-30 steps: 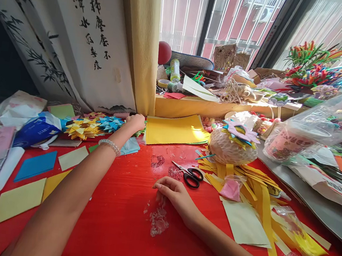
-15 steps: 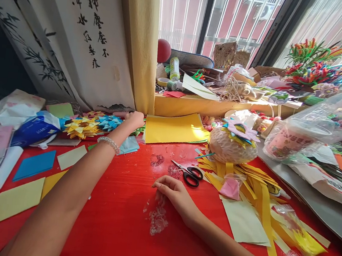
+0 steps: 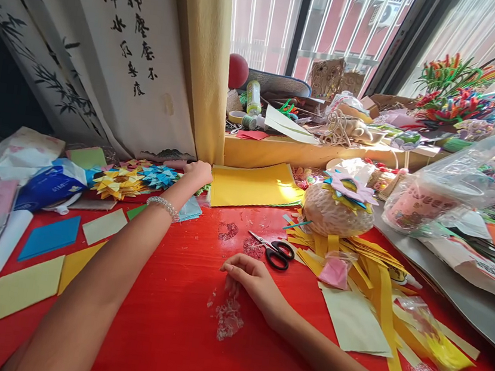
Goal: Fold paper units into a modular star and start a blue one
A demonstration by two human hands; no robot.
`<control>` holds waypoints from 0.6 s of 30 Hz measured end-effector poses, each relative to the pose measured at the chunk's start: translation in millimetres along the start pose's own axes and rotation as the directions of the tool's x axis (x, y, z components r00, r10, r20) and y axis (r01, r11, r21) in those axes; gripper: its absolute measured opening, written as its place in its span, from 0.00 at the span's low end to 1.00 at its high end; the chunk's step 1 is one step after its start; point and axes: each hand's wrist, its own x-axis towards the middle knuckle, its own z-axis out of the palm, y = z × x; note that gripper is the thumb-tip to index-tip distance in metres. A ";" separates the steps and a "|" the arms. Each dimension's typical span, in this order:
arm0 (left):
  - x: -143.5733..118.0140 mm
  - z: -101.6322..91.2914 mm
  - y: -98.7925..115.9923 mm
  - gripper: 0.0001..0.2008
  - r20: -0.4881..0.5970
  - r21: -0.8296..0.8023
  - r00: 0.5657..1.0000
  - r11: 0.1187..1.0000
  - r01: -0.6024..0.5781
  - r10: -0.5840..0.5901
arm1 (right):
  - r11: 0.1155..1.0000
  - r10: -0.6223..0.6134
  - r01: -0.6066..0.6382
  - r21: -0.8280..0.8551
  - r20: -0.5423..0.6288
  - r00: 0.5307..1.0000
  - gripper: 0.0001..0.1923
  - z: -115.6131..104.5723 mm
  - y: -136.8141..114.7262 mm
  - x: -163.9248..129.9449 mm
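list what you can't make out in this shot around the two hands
- Head view: the left hand is curled, knuckles toward the camera, so whatever its fingers touch by the yellow paper is hidden.
- Head view: the right hand covers part of the clear scrap; contact is unclear.
- Head view: both elbows are cut off by the bottom edge.

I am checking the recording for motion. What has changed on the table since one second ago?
Almost nothing. The left hand stays stretched to the far edge beside the yellow paper sheets; whether it holds anything cannot be told. The right hand stays resting on the red table. The scissors lie unmoved.
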 end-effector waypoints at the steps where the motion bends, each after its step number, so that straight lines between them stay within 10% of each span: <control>1: 0.3 -0.1 1.3 0.15 0.029 0.022 0.999 0.999 0.026 -0.027 | 1.000 0.001 -0.001 -0.001 0.002 1.000 0.10 -0.1 0.3 0.0; 18: -1.7 -4.0 -0.7 0.16 0.074 0.125 0.995 0.991 0.053 -0.063 | 1.000 -0.011 0.011 0.011 0.010 1.000 0.10 -0.3 2.2 0.9</control>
